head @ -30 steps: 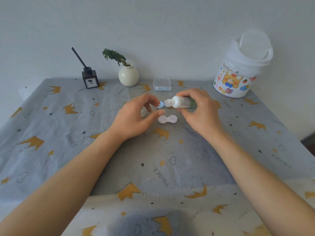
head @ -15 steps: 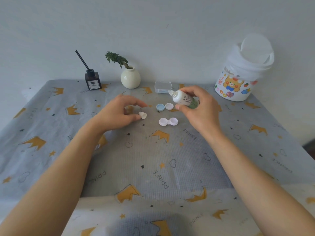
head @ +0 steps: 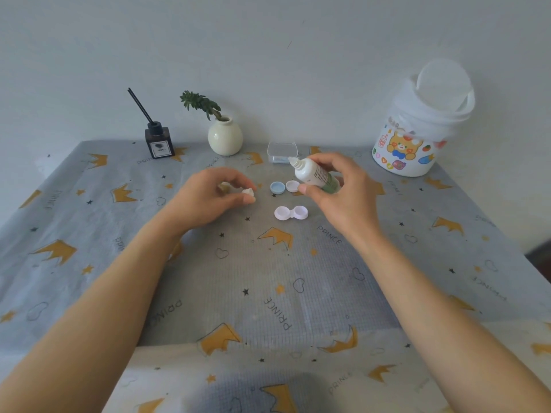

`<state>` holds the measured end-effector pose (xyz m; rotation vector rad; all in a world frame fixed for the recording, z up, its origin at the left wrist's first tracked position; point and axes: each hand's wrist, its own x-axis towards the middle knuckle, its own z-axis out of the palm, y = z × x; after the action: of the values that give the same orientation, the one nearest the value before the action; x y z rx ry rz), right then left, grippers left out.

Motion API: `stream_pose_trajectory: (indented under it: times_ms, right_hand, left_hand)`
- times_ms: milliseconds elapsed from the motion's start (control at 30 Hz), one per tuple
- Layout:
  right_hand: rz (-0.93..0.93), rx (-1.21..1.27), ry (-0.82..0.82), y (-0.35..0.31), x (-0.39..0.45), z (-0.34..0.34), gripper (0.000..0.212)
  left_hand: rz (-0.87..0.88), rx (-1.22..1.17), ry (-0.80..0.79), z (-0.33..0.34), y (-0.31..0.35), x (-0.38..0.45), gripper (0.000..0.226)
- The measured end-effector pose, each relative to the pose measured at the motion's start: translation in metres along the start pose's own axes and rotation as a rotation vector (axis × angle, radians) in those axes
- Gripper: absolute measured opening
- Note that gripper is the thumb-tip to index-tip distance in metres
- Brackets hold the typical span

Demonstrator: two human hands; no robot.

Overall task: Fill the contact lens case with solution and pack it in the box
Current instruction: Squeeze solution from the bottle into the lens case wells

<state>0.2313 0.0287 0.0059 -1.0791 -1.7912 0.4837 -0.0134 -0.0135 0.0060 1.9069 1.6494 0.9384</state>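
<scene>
A white two-well contact lens case [head: 291, 212] lies open on the tablecloth at mid-table. Its two loose lids, one blue [head: 277, 187] and one white [head: 292, 186], rest just behind it. My right hand [head: 340, 192] grips a small white solution bottle [head: 313, 175], uncapped, its nozzle tilted up and to the left, above and right of the case. My left hand [head: 214, 196] pinches the bottle's small white cap [head: 248, 193] down at the cloth, left of the lids. A clear plastic box [head: 282, 152] sits behind the bottle near the wall.
Along the back edge stand a dark reed diffuser [head: 159, 143], a cream vase with a green sprig [head: 225, 139] and a white wipes tub with a bear sticker [head: 417, 135]. The grey crown-print tablecloth [head: 268, 278] covers the table.
My left hand took the cap off the bottle and carried it left and down to the cloth. My right hand tipped the bottle's nozzle upward. The two lids came into view.
</scene>
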Motion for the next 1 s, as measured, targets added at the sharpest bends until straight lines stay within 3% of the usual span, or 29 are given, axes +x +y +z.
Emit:
stream_pose_trajectory:
  times_ms: [167, 300, 733, 1000]
  right_hand:
    - [-0.084, 0.019, -0.023, -0.003, -0.005, 0.000, 0.040]
    - [-0.198, -0.017, -0.045, -0.006, -0.010, 0.001, 0.043]
    - [-0.327, -0.156, -0.048, -0.005, -0.015, 0.003, 0.046]
    - [-0.377, -0.183, -0.013, -0.004, -0.016, 0.006, 0.046]
  left_hand:
    - [0.046, -0.378, 0.098, 0.008, 0.016, -0.004, 0.019]
    - [0.086, -0.505, 0.107, 0.012, 0.022, -0.007, 0.027]
    - [0.127, -0.555, 0.171, 0.014, 0.024, -0.008, 0.023]
    - [0.161, -0.461, 0.190, 0.015, 0.022, -0.007, 0.018]
